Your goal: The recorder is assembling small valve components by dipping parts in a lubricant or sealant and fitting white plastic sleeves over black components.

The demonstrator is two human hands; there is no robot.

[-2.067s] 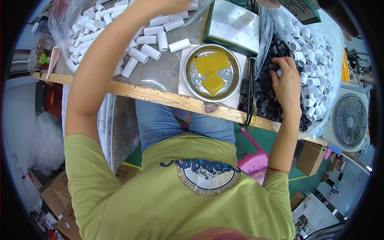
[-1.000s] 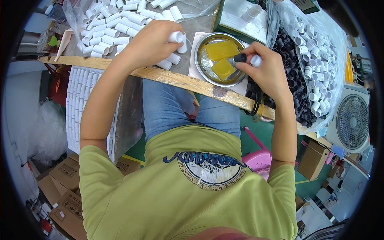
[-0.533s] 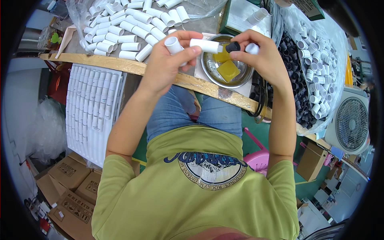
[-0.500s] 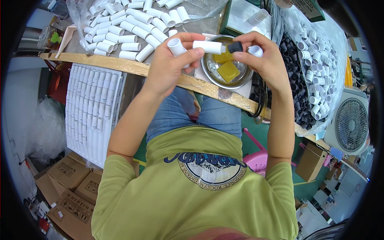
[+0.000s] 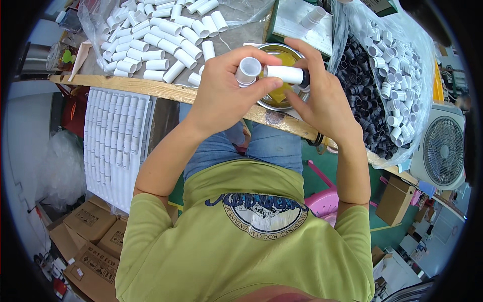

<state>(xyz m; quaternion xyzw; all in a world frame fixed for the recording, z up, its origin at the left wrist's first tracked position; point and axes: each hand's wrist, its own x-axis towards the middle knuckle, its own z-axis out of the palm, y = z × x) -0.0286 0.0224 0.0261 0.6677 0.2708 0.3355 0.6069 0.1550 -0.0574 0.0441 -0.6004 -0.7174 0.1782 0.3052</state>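
My left hand [image 5: 221, 93] holds two short white tubes: one upright tube [image 5: 248, 70] with its open end toward me and a second white tube [image 5: 284, 74] lying sideways. My right hand [image 5: 324, 98] pinches the far end of that sideways tube, where a dark cap [image 5: 305, 78] sits. Both hands hover just above a round metal bowl [image 5: 269, 103] with yellow sponge [image 5: 282, 93] inside, at the wooden table edge.
A pile of white tubes [image 5: 161, 35] lies on the table at left. A clear bag with black and white caps [image 5: 377, 75] sits at right. A tray of packed tubes [image 5: 115, 136] stands below left. A fan [image 5: 443, 151] and cardboard boxes [image 5: 90, 231] surround me.
My left hand brought white tubes from the pile and my right hand brought a dark cap from the bag. Both hands met over the bowl and drew closer to me.
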